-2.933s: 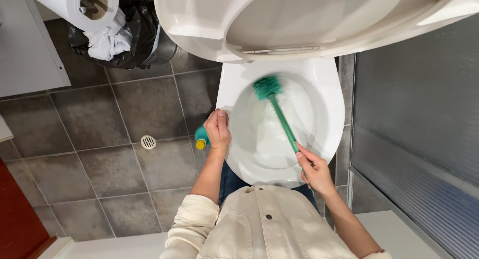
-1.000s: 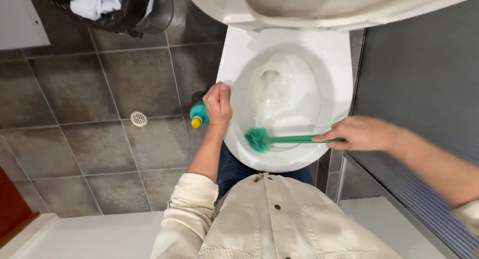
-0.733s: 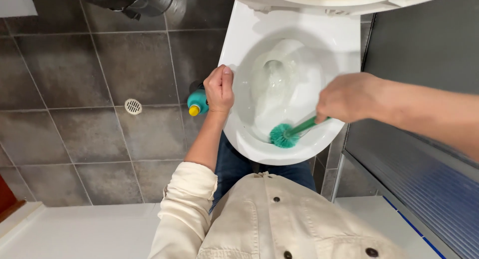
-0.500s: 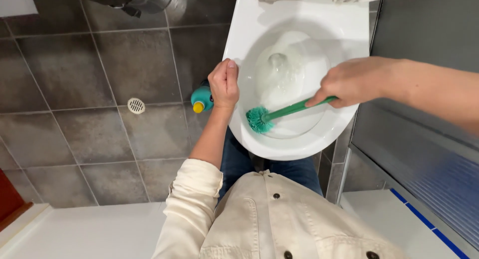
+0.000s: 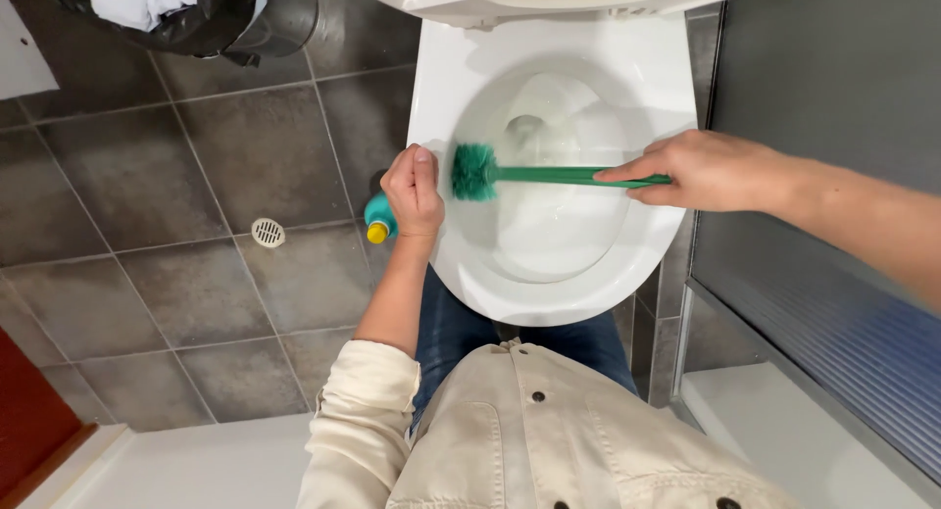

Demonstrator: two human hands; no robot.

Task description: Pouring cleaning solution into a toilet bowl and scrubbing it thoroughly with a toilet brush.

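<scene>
I look down into a white toilet bowl (image 5: 647, 264) with its seat raised. My right hand (image 5: 701, 171) grips the handle of a green toilet brush (image 5: 549, 174), which lies almost level across the bowl. Its bristle head (image 5: 474, 171) presses against the left inner wall, just under the rim. My left hand (image 5: 413, 189) is closed around a teal cleaner bottle with a yellow cap (image 5: 377, 220), held beside the bowl's left rim. Foamy water sits in the bottom of the bowl.
Grey floor tiles with a round drain (image 5: 267, 233) lie to the left. A bin with a black liner (image 5: 196, 14) stands at the top left. A dark ribbed panel (image 5: 833, 303) runs along the right, close to the bowl.
The brush head swept from the front of the bowl round to the left wall, and my right hand swung to the right side. The left hand kept its hold on the bottle.
</scene>
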